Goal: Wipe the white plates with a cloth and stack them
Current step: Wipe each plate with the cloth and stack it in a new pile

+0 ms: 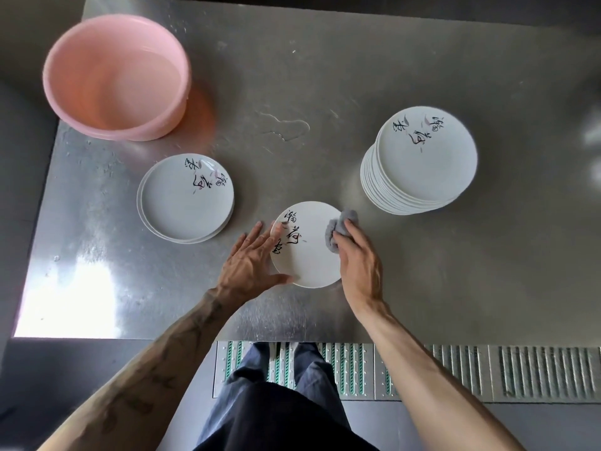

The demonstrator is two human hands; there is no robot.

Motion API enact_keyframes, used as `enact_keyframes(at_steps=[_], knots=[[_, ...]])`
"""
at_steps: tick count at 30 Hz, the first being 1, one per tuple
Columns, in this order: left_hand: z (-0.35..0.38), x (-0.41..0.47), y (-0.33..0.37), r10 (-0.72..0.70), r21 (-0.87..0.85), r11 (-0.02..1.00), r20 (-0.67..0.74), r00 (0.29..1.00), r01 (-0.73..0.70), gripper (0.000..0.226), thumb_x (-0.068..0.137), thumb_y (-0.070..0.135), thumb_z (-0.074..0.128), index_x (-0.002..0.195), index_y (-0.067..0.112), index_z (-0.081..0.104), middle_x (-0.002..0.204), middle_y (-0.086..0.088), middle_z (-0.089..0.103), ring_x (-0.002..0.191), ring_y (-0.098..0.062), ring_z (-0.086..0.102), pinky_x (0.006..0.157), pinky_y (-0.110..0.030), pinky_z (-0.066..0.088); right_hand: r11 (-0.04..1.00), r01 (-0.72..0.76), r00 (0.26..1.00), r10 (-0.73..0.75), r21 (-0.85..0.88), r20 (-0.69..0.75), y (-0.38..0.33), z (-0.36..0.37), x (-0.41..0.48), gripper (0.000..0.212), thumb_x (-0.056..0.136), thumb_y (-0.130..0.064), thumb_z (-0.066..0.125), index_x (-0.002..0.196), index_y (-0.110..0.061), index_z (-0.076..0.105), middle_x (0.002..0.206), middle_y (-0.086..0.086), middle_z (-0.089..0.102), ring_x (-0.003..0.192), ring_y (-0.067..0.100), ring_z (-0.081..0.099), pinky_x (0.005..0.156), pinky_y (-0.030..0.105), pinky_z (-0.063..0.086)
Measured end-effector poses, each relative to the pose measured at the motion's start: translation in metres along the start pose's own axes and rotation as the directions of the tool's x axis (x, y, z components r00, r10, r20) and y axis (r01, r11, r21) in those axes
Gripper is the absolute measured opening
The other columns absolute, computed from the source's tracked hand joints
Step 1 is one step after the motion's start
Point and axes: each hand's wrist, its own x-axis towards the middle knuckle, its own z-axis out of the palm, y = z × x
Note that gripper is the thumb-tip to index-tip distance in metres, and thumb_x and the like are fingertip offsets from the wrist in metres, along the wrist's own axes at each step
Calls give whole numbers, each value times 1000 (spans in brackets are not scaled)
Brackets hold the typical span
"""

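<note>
A white plate (309, 258) with black brush lettering lies on the steel table in front of me. My left hand (252, 260) holds it at its left rim, fingers stretched along the edge and thumb under the near rim. My right hand (357, 258) grips a grey cloth (340, 227) and presses it on the plate's right edge. A short stack of the same plates (187, 198) sits to the left. A tall stack of plates (419, 161) stands to the right.
A pink plastic basin (117, 76) stands at the back left of the steel table (325, 76). A small puddle of water (286, 126) lies mid-table. The table's near edge runs just below my forearms, with a metal floor grate (455, 369) beneath.
</note>
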Motion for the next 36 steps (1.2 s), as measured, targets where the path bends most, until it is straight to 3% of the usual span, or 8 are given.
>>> enact_keyframes(at_steps=[7, 14, 21, 25, 28, 31, 34, 36], knots=[[1, -2, 3, 121, 212, 971, -27, 992, -112, 127, 76, 66, 76, 163, 10, 2, 172, -11, -7, 159, -29, -3, 129, -48, 4, 964, -190, 978, 202, 184, -46, -15, -6, -69, 29, 89, -1, 72, 112, -17, 79, 129, -4, 69, 112, 12, 67, 103, 17, 45], [5, 3, 24, 443, 443, 816, -66, 894, -372, 93, 76, 43, 88, 148, -2, 49, 157, -28, 38, 145, -44, 39, 112, -60, 42, 816, -342, 927, 375, 466, 23, -19, -21, -62, 28, 89, 5, 69, 109, -11, 80, 116, -2, 75, 108, 7, 70, 97, 12, 48], [-7, -2, 36, 594, 485, 749, -191, 781, -452, 48, 99, 28, 46, 133, 2, 66, 138, -18, 64, 125, -38, 63, 96, -58, 56, 599, -305, 875, 484, 740, -31, -21, -43, -49, 26, 92, 8, 67, 110, -9, 77, 115, 3, 75, 108, 16, 71, 97, 23, 54], [-38, -3, 62, 361, 256, 914, -162, 918, -315, 45, 105, 42, 40, 133, 22, 69, 124, -4, 74, 107, -29, 73, 86, -40, 59, 556, -206, 872, 477, 805, -107, -35, -58, -28, 30, 93, 8, 65, 109, -15, 75, 117, 8, 74, 111, 23, 71, 98, 28, 54], [-60, -3, 79, 60, -188, 979, -112, 992, -80, 50, 101, 60, 41, 105, 16, 66, 75, -2, 64, 65, -25, 60, 60, -36, 44, 563, -151, 905, 409, 812, -116, -51, -65, -8, 27, 94, 9, 63, 112, -9, 75, 120, 9, 73, 111, 24, 70, 99, 32, 55], [-77, -11, 90, -28, -759, 643, 108, 994, 101, 31, 105, 35, 59, 111, 5, 66, 90, -16, 69, 84, -19, 67, 74, -46, 60, 722, -77, 946, 271, 687, -179, -69, -75, 7, 28, 93, 8, 64, 114, -7, 76, 124, 4, 71, 113, 18, 69, 100, 29, 54], [-84, -23, 95, 21, -883, 442, 186, 982, 157, 30, 104, 18, 60, 134, 14, 57, 123, -17, 69, 113, -28, 68, 89, -50, 61, 900, 161, 971, -70, 405, -230, -87, -88, 8, 29, 94, 3, 65, 115, -12, 77, 134, -3, 66, 123, 10, 62, 106, 22, 46], [-85, -27, 98, 21, -908, 392, 173, 985, 151, 37, 103, 13, 61, 139, 13, 50, 131, -21, 64, 121, -34, 65, 95, -58, 57, 871, 394, 919, -373, 293, -127, -97, -94, 4, 30, 93, 1, 66, 118, -12, 76, 140, -2, 62, 129, 12, 59, 111, 26, 44]])
